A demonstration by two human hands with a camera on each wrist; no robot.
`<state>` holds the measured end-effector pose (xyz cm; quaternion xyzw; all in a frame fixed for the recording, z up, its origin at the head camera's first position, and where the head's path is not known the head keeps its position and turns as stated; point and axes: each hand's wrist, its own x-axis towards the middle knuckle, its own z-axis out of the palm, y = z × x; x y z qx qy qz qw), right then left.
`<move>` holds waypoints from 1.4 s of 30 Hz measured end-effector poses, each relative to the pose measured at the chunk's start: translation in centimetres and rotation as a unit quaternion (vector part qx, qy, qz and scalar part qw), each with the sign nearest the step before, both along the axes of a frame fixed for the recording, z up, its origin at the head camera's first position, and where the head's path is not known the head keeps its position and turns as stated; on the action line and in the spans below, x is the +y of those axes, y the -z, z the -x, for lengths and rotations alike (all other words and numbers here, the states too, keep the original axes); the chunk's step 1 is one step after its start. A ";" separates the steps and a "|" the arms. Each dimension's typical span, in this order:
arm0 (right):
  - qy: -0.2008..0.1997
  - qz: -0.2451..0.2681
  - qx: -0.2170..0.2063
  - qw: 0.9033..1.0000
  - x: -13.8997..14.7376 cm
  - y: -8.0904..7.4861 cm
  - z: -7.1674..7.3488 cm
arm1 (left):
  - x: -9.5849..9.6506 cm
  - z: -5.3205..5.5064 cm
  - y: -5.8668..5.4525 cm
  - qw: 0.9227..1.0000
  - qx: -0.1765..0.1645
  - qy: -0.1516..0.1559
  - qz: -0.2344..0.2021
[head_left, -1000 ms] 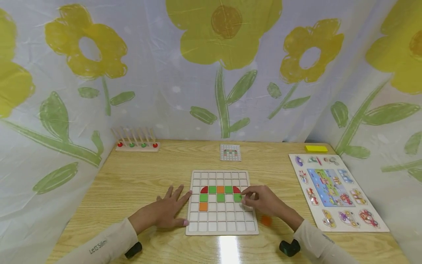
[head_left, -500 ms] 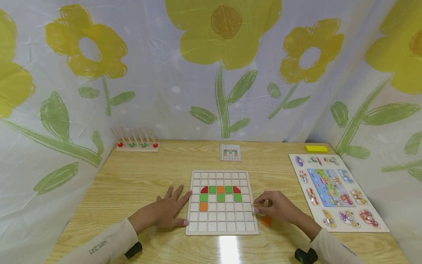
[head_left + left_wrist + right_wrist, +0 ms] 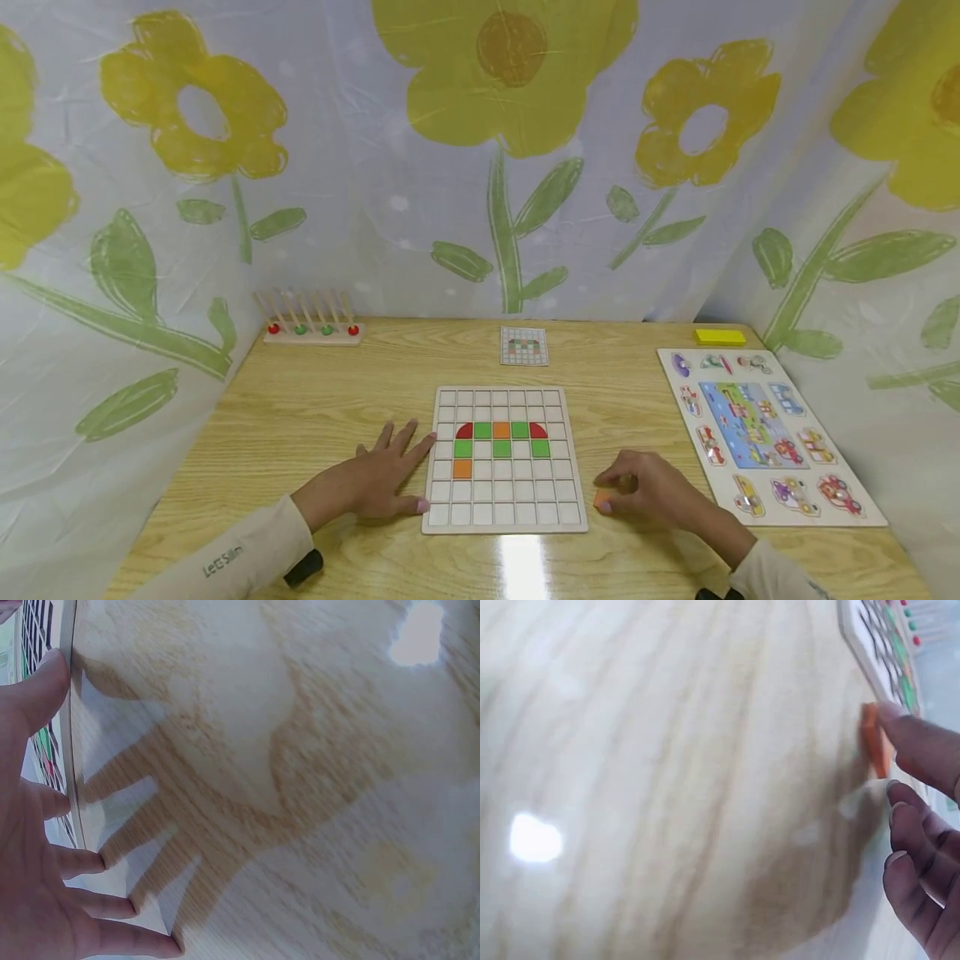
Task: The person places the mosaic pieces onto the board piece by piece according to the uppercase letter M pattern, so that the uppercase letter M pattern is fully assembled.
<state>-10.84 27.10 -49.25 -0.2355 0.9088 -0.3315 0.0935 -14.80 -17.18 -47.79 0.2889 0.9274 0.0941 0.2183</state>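
A white grid board [image 3: 505,492] lies in the middle of the table, with red, green and orange tiles set in some of its squares. My left hand [image 3: 381,479] lies flat with fingers spread, its fingertips and thumb at the board's left edge; in the left wrist view the left hand [image 3: 45,847] shows its straight fingers and thumb along that edge. To the right of the board, my right hand [image 3: 652,492] pinches a loose orange tile [image 3: 602,497] between thumb and fingers. In the right wrist view the orange tile [image 3: 875,740] is tilted, the thumb against its end.
A small pattern card [image 3: 524,346] lies beyond the board. A peg stand with red and green beads [image 3: 312,333] is at the back left. A picture puzzle board [image 3: 832,505] and a yellow block [image 3: 719,337] are on the right. Flowered cloth hangs behind.
My right hand has moved from the green tile at the board's right side, rightward and toward me, to the loose orange tile, which it now pinches. The left hand has stayed in place.
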 end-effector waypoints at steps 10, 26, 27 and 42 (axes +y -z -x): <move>-0.006 -0.008 0.017 1.000 -0.1 0.5 -0.2 | 0.0 -0.1 -0.1 1.000 0.000 0.000 -0.002; -0.034 0.038 -0.036 0.998 -0.5 0.2 -0.3 | 0.0 -0.1 -0.1 1.000 -0.001 0.000 -0.004; -0.035 0.037 -0.039 0.998 -0.5 0.2 -0.3 | 0.0 -0.1 -0.1 1.000 -0.001 0.000 -0.004; -0.039 0.029 -0.026 0.998 -1.0 -0.4 -0.3 | 0.1 0.0 -0.3 1.000 -0.007 0.001 0.002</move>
